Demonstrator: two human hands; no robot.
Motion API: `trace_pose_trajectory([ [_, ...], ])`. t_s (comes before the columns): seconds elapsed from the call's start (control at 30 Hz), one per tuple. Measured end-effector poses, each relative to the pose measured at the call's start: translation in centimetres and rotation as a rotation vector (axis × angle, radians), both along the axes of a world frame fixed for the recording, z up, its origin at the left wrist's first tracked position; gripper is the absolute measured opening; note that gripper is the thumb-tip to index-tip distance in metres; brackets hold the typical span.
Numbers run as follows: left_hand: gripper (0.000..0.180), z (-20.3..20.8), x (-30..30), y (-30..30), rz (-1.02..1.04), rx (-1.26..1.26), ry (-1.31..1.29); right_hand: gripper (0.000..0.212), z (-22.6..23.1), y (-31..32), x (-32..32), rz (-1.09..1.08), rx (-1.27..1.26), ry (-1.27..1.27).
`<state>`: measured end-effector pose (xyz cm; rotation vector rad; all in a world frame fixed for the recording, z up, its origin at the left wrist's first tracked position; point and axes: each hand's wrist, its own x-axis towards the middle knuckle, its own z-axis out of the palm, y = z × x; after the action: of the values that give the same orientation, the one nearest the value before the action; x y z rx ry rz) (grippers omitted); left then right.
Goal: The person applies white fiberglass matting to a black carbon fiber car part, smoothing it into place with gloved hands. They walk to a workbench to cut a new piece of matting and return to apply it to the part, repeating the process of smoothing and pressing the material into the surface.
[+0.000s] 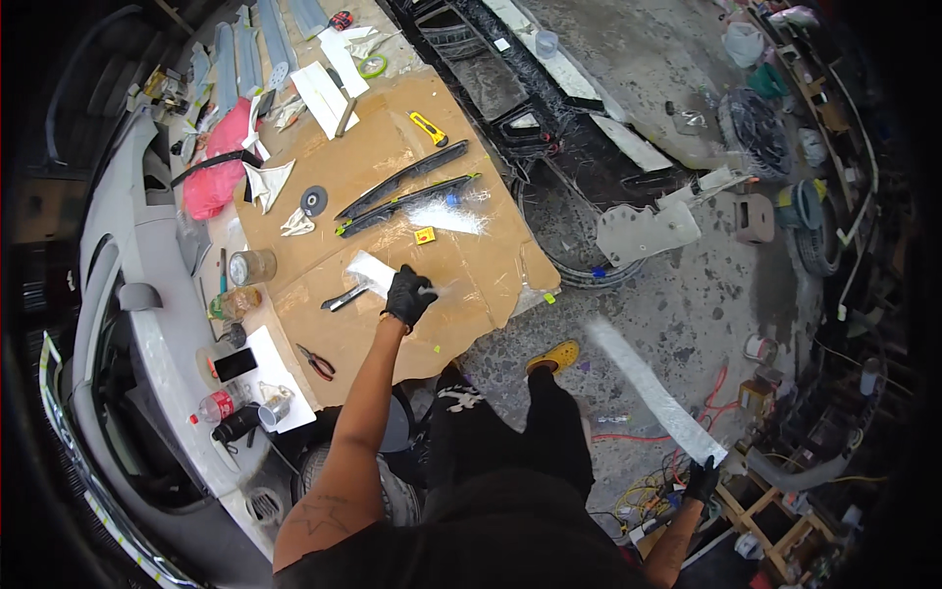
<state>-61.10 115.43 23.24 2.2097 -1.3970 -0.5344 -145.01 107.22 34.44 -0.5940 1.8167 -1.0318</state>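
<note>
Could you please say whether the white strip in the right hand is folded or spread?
Spread: the white strip extends lengthwise from the right hand.

camera: head, left fisheye | faces: steeply down, over wearer's torso (481, 530) | range: cardboard (481, 306) near, floor (687, 329) farther | field: wide, edges bent

Your left glove (410, 297) and right glove (702, 479) are both black; the strip (653, 383) at near right is whitish with fine streaks. Cardboard (471, 304) reads tan, the far cutter (428, 129) yellow and black, your shoe (554, 357) yellow, the floor (677, 294) mottled grey.
</note>
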Motion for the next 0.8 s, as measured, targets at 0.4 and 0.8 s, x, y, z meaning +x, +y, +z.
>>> trace_pose_trajectory([
  [0.4, 0.07, -9.7, 5.6, -11.0, 1.063, -0.088, 0.372, 0.052, 4.6, -11.3, -6.0, 0.001, 0.059, 0.143],
  [0.8, 0.049, -6.2, 5.5, -11.3, 1.028, -0.138, 0.534, 0.042, 12.1, -13.2, -2.8, -0.086, 0.057, 0.261],
])
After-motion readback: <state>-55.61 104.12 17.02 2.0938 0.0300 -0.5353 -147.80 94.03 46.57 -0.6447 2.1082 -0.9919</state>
